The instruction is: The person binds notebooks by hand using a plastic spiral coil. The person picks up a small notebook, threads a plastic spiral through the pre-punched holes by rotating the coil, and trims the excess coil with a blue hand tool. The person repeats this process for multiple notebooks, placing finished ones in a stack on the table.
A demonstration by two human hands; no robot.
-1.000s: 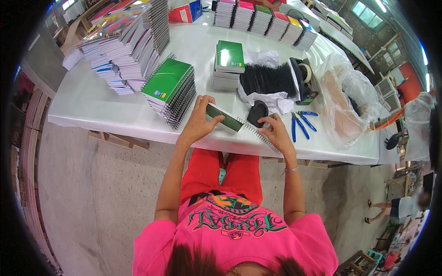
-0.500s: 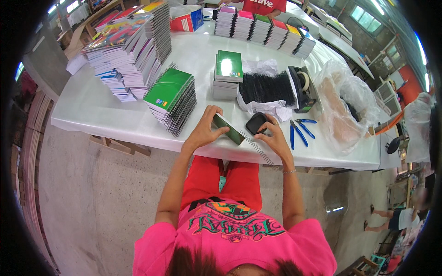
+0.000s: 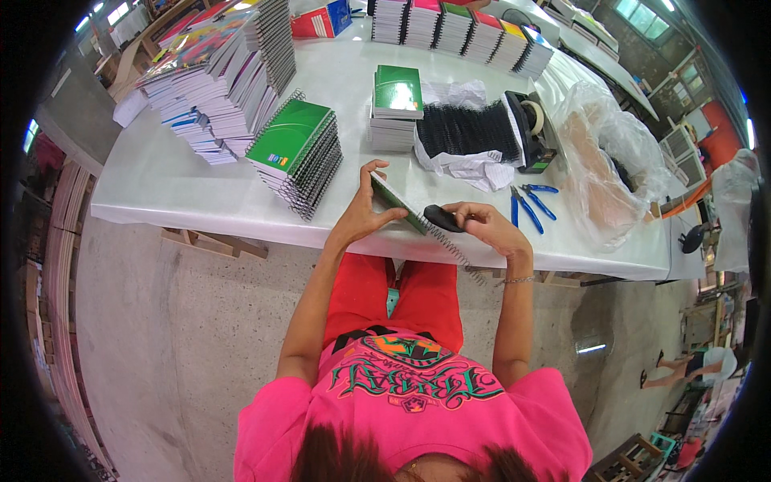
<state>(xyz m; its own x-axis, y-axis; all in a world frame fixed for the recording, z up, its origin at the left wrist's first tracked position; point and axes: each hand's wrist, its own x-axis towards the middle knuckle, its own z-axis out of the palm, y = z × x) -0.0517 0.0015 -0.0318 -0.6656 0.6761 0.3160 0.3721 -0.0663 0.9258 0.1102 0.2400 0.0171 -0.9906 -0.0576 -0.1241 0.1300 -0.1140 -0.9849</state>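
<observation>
My left hand grips a small green-covered notebook, tilted on edge above the table's near side. A dark wire coil runs out of the notebook's lower end and hangs past the table edge toward my right forearm. In my right hand is a black rounded-square object of a kind I cannot make out, seen nearly edge-on beside the notebook's lower end and the coil; whether it touches them I cannot tell. A stack of green spiral notebooks stands to the left.
Beyond my hands are a stack of green-covered booklets, black coils on paper, and a tape dispenser. Blue-handled cutters and a plastic bag lie right. Tall notebook piles stand far left, a notebook row at the back.
My right hand has turned the black object from face-up to nearly edge-on and brought it closer to the notebook's end. The left hand still holds the notebook, and the view has shifted slightly.
</observation>
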